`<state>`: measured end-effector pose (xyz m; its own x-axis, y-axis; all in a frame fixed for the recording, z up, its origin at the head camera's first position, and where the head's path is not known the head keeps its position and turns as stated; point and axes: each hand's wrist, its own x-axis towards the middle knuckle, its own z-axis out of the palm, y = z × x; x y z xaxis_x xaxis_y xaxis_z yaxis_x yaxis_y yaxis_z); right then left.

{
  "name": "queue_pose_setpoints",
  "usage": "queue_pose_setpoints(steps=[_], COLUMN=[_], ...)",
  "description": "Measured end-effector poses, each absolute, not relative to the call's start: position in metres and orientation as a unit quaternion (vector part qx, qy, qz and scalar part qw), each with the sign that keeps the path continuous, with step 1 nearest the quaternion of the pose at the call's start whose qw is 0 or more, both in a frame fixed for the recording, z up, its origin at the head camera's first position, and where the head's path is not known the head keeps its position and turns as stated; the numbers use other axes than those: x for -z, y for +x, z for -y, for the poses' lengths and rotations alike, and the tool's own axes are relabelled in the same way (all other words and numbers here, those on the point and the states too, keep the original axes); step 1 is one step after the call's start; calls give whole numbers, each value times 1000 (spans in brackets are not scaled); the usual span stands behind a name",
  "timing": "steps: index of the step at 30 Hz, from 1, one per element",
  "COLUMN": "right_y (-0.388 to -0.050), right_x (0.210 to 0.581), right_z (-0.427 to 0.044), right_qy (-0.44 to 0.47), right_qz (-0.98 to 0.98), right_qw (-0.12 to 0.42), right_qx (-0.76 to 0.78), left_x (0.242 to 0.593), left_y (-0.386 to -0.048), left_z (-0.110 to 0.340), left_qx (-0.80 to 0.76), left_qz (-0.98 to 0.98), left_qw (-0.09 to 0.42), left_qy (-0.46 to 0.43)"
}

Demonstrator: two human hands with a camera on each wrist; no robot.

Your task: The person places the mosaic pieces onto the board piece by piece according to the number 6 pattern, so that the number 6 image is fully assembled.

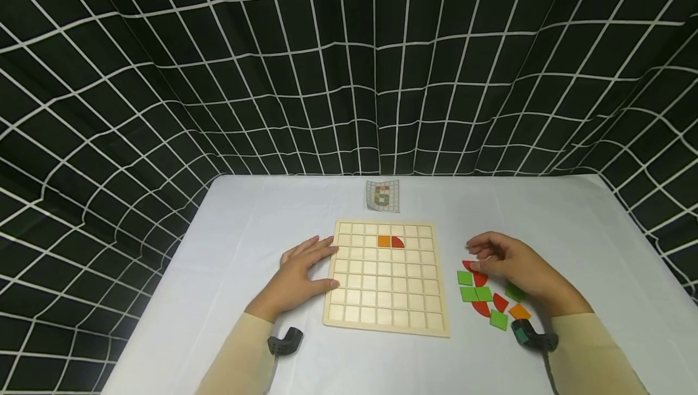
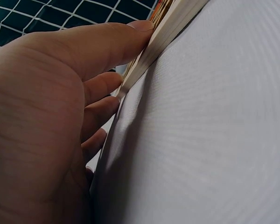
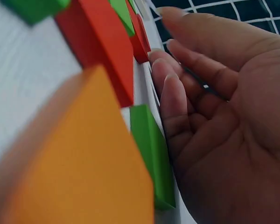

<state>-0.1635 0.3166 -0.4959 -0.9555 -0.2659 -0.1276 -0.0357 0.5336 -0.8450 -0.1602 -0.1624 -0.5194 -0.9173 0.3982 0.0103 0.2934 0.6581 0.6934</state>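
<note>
A pale wooden grid board lies flat on the white table. In its upper rows an orange square and a red quarter-circle sit in neighbouring cells. My left hand touches the board's left edge with thumb and fingertips, fingers extended; the left wrist view shows the thumb against the wooden rim. Over loose pieces to the right, my right hand hovers with loosely bent fingers and nothing visible between them. Near it lie green squares, red quarter-circles and an orange square.
A small printed paper with a coloured grid pattern lies behind the board. Black curtains with white grid lines surround the table. In the right wrist view, an orange piece and a green piece stand close to the palm.
</note>
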Motion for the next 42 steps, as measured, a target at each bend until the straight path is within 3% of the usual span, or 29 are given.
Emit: queue_pose_setpoints(steps=[26,42], right_y=[-160,-161], right_x=[493,492], right_z=[-307,-316], right_qy=[-129,-95], right_qz=[-910,-903], right_qw=[76,119], right_qx=[387,402], left_x=[520,519], left_y=[-160,-160], left_z=[163,164], left_qx=[-371,-365], left_qz=[-905,-907], left_qw=[62,76], left_qy=[197,195])
